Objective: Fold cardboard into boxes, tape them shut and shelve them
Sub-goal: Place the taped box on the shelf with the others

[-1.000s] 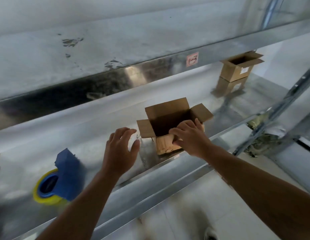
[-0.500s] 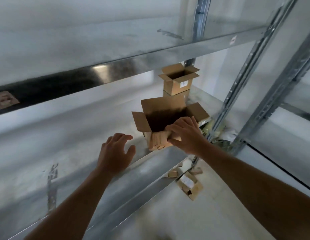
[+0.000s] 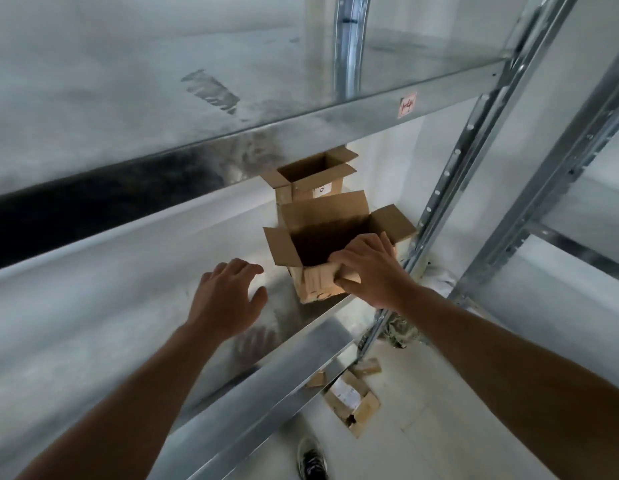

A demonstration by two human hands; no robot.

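A small brown cardboard box (image 3: pixel 315 289) with its top flaps standing open sits on the metal shelf (image 3: pixel 110 306) near the right upright. My right hand (image 3: pixel 374 271) grips its near flap and front rim, fingers curled over the edge. My left hand (image 3: pixel 228 299) hovers over the shelf a little to the left of the box, fingers spread and loosely bent, holding nothing. Right behind this box stands a second open cardboard box (image 3: pixel 311 178), against the back of the shelf.
An upper metal shelf (image 3: pixel 162 98) hangs close overhead. Perforated steel uprights (image 3: pixel 450 188) rise at the right. On the white floor below lie flattened cardboard pieces (image 3: pixel 353 400), and a dark shoe (image 3: pixel 311 462) shows by the shelf edge.
The box has slid right along the shelf with my right hand on it, up to the second box. The blue and yellow tape dispenser has left the view. My left hand followed alongside.
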